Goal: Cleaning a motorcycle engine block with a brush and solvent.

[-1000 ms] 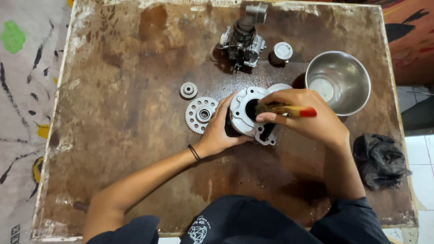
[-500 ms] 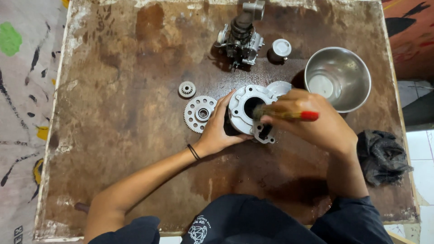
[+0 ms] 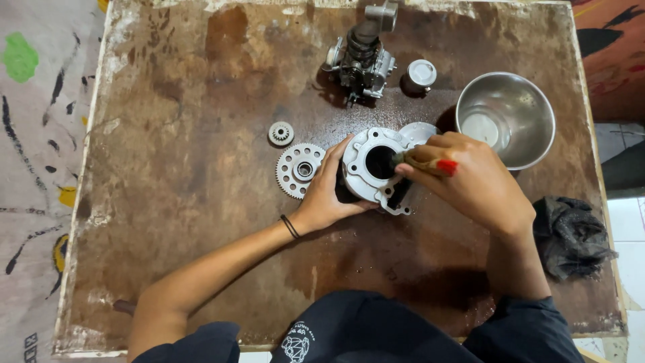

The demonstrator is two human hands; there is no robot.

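The left hand point(image 3: 327, 198) cupped the grey housing point(image 3: 373, 169) with its fingers wrapped round the near-left side, while the right hand point(image 3: 474, 180) pinched a red-handled brush point(image 3: 430, 164), bristles in the housing's bore, with the gear point(image 3: 299, 170) just left of the left fingertips.

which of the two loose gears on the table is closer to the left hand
The larger gear, the toothed disc ringed with holes, lies right beside the left hand. The small gear sits farther up the table, well clear of the hand.
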